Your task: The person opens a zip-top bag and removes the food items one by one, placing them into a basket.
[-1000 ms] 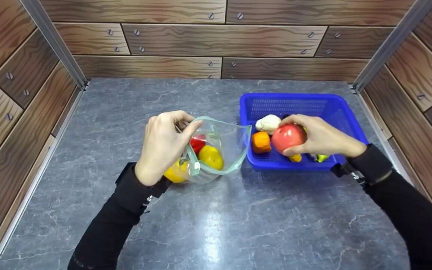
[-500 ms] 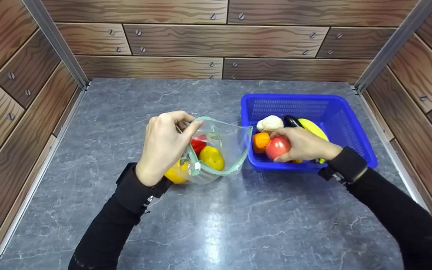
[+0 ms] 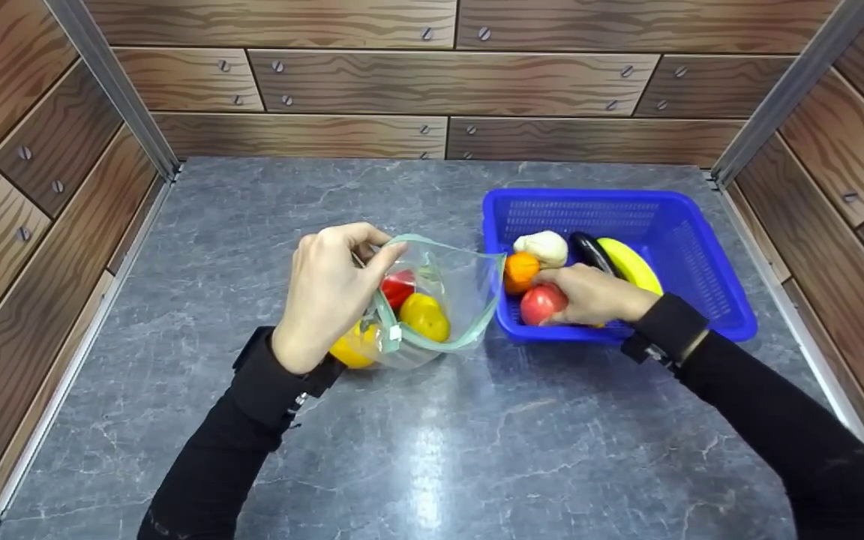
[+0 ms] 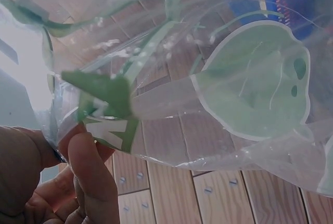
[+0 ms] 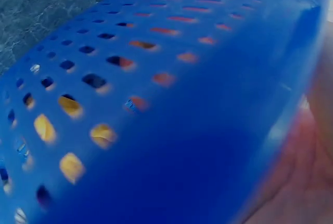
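Note:
My left hand (image 3: pixel 332 289) pinches the green-edged rim of a clear zip bag (image 3: pixel 462 300), seen close up in the left wrist view as a bag (image 4: pixel 250 83) with a pale green print. Inside the bag lie a red piece (image 3: pixel 397 288) and a yellow round fruit (image 3: pixel 424 316); another yellow piece (image 3: pixel 353 346) shows through its left side. My right hand (image 3: pixel 589 292) grips a red round fruit (image 3: pixel 541 304) low in the front left of the blue basket (image 3: pixel 702 300). In the right wrist view, the basket's perforated wall (image 5: pixel 182 130) hides most of the fruit.
Also in the basket are an orange blocky vegetable (image 3: pixel 521 271), a whitish lump (image 3: pixel 542 247), an eggplant (image 3: pixel 591 251) and a banana (image 3: pixel 631 264). Wood-patterned walls (image 3: pixel 447 82) enclose the grey marbled table (image 3: pixel 432 442) at the back and sides.
My right hand has moved left and down with the red fruit, uncovering the eggplant and banana. The orange vegetable has shifted slightly back. My left hand and the bag stay put.

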A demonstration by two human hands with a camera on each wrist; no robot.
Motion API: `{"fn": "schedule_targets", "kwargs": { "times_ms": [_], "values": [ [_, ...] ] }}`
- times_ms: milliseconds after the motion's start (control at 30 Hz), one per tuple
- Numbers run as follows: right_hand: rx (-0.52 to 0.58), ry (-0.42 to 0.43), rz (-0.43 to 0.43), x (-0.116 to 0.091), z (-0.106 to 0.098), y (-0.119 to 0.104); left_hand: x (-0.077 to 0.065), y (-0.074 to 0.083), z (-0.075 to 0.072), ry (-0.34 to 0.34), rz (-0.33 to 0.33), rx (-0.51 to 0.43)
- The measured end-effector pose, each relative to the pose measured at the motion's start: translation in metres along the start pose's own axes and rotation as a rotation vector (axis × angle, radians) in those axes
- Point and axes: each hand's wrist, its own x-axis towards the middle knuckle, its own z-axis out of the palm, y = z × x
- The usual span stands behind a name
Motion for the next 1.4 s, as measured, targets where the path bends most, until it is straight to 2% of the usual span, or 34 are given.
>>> {"fn": "schedule_targets", "kwargs": {
  "times_ms": [133,233,433,600,700,867,967,1100,1233,1400],
  "values": [
    [0.006,0.017,-0.013,-0.004,-0.006,-0.003,0.000,0.000,0.000,-0.001,0.002,-0.004],
    [0.016,0.059,-0.015,-0.007,-0.016,-0.010,0.001,0.001,0.001,-0.001,0.002,-0.008],
    [0.034,0.187,-0.049,-0.018,-0.044,-0.045,0.001,0.001,0.001,-0.003,-0.002,-0.002],
    [0.029,0.363,-0.172,-0.026,-0.059,-0.085,0.000,0.001,0.002,-0.002,-0.003,-0.005],
    [-0.012,0.465,-0.255,-0.029,-0.064,-0.108,0.000,0.001,0.002,-0.003,-0.002,-0.009],
    [-0.077,0.545,-0.361,-0.024,-0.069,-0.141,-0.001,0.001,0.002,-0.006,0.002,-0.007],
    [-0.120,0.519,-0.411,-0.011,-0.066,-0.159,-0.001,0.001,0.002,-0.007,-0.002,-0.004],
    [-0.186,0.438,-0.438,0.009,-0.054,-0.176,-0.002,0.000,0.001,-0.005,-0.001,-0.011],
    [-0.242,0.324,-0.402,0.030,-0.037,-0.185,-0.001,0.000,0.002,-0.011,-0.004,-0.015],
    [-0.284,0.180,-0.346,0.057,-0.010,-0.183,-0.001,0.001,0.001,-0.021,-0.017,-0.013]
  ]
}}
